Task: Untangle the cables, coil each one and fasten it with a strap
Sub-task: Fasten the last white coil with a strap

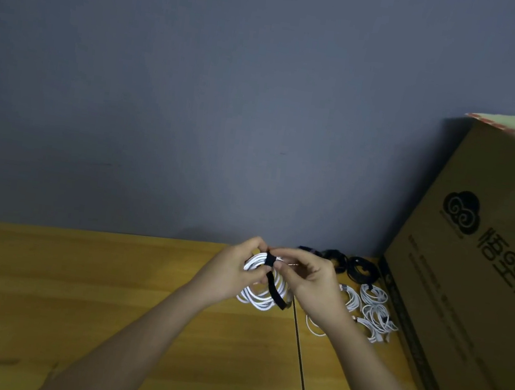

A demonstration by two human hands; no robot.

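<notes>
The left hand (233,270) has its fingers curled around the left side of a white cable coil (261,288), holding it up just above the desk (106,289). The right hand (307,278) pinches a black strap (274,283) at the top of the coil, thumb and forefinger closed on it; the strap wraps over the coil and its loose end hangs down across the loops. To the right, near a cardboard box (473,288), lie several white coiled cables (371,311). Farther back, by the wall, sit black cables (354,268).
</notes>
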